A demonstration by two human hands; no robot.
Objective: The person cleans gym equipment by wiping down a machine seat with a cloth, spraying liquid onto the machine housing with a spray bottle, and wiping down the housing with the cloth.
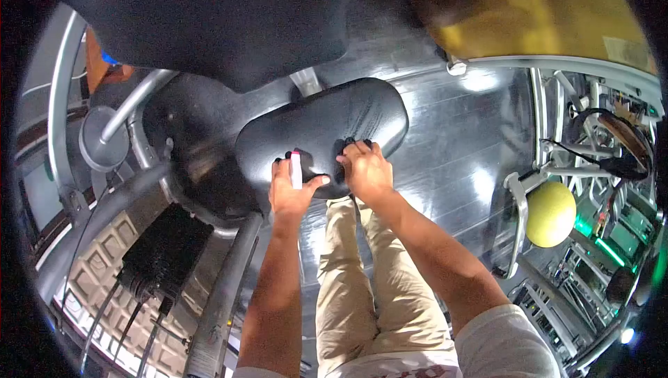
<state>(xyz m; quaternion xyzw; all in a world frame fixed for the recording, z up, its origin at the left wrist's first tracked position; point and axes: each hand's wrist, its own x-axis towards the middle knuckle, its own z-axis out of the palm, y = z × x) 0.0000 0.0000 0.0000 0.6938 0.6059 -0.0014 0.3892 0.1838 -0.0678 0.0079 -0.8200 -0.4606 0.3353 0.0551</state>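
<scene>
A black padded bench seat (313,124) lies in front of me, with creases in its cover near the right end. At its near edge, my left hand (289,190) holds a slim white tube (296,171) with a pink-red end, upright against the fingers, while the thumb points out to the right. My right hand (367,173) rests on the same edge, further right, its fingers curled down onto the pad. Something dark shows by its fingertips, too small to make out. The hands are apart.
A large black pad (223,16) hangs over the top left. On the left stand a round metal disc (104,138), bars and a black weight stack (167,249). A yellow-green ball (550,214) sits by a metal frame at right. A yellow panel (543,13) fills the upper right.
</scene>
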